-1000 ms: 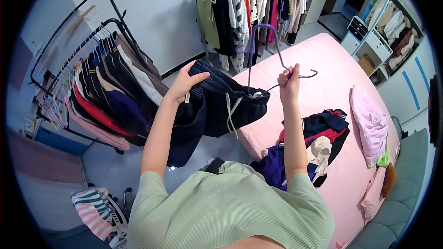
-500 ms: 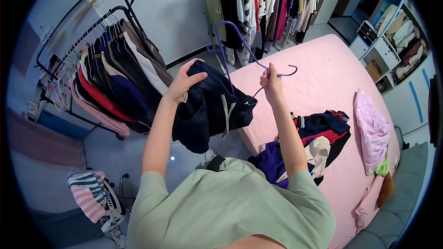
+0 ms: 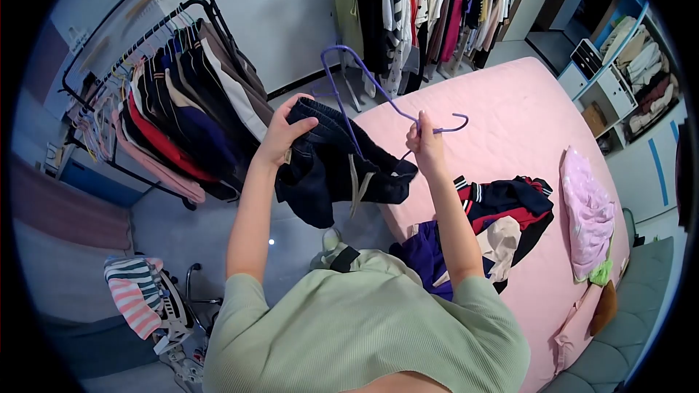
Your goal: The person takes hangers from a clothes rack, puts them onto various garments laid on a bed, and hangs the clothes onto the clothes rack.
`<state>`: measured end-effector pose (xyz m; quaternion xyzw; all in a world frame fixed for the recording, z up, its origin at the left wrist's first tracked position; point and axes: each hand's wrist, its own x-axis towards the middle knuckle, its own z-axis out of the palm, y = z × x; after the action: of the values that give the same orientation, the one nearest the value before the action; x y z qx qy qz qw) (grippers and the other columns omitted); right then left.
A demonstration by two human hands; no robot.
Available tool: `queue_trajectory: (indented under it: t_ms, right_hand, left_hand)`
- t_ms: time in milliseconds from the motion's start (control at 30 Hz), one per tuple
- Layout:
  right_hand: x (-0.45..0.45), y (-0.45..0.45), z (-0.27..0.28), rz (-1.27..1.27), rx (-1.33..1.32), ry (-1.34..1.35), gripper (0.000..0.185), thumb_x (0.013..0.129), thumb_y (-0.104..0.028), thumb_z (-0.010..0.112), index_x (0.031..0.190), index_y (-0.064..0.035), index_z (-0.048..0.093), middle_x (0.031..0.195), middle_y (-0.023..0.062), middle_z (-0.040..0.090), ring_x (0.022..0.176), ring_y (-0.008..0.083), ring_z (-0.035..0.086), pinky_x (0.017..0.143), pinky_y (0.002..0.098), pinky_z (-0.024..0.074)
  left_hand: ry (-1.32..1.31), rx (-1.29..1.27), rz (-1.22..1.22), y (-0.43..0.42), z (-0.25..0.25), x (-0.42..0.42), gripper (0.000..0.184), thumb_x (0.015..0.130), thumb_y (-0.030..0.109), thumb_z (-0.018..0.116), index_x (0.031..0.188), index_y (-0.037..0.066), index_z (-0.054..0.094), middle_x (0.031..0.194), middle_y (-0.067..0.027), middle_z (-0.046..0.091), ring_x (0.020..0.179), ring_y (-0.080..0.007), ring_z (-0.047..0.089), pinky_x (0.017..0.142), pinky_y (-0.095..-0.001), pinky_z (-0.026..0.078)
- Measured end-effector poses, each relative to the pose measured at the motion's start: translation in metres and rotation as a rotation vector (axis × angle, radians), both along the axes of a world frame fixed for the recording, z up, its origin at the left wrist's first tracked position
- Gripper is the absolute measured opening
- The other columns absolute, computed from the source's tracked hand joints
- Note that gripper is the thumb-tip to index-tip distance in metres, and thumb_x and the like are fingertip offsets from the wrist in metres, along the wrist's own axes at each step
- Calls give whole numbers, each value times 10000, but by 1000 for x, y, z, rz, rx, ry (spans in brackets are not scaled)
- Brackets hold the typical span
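My left hand (image 3: 282,138) pinches the waistband of dark blue trousers (image 3: 309,193), thumb on the near side. The trousers hang bunched in front of me, with a pale drawstring dangling at the middle. Near its hook, a purple clothes hanger (image 3: 380,91) is gripped by my right hand (image 3: 426,144). Its hook points right, and one end of the hanger reaches down into the open waist of the trousers. The other side of the waistband rests by the hanger's lower bar, left of my right wrist.
A bed (image 3: 502,109) with a pink sheet stands at right. On it lie a pile of dark, red and purple clothes (image 3: 502,211) and a pink bundle (image 3: 586,211). Full clothes racks stand at left (image 3: 175,102) and back (image 3: 422,11). A chair (image 3: 171,306) is lower left.
The hanger's wide part has dropped and swung left, and its lower end sits deeper in the waist. The trousers' right side has spread a little to the right. My view has shifted slightly.
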<state>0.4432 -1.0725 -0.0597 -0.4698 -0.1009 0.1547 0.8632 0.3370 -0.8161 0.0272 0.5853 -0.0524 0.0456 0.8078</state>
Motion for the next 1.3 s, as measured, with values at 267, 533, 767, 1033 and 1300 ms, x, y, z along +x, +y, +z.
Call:
queue_trajectory:
  t_ms: [267,533,767,1033,1300]
  right_hand:
    - [-2,-33,-6,73,-445,-211,496,911,-356,487,503,-75,496,458,-61,356,422,36,292,418,219,188]
    - [-2,-31,19,114,-557,-264,493,907,-353,495,514,-58,518,472,-58,377,433,36,299,422,218,193]
    - [5,-41,23,63,-537,-277,501,912,-350,487,503,-62,500,467,-64,353,443,36,294,431,223,193]
    - [12,-35,47,123,-713,-390,483,897,-335,501,521,-34,530,482,-43,412,485,51,347,467,232,249]
    - [10,-18,60,151,-719,-534,495,898,-306,489,483,-36,488,465,-49,385,470,48,321,461,234,234]
  left_hand:
    - [-70,-43,92,35,-2,-13,300,772,6,655,1025,39,496,841,4,567,759,-72,573,674,-214,489]
    - [-80,229,22,40,2,-18,326,714,-12,704,968,55,512,840,35,567,797,-36,544,727,-176,446]
    - [-47,266,16,47,6,-24,314,719,-2,707,957,51,510,836,34,563,769,-25,537,702,-155,427]
    - [-52,411,31,54,3,-28,273,731,4,699,938,39,524,817,28,565,752,-23,528,689,-156,420]
    - [-138,390,137,50,0,-31,242,755,45,695,936,30,535,805,26,566,744,-25,517,689,-155,407]
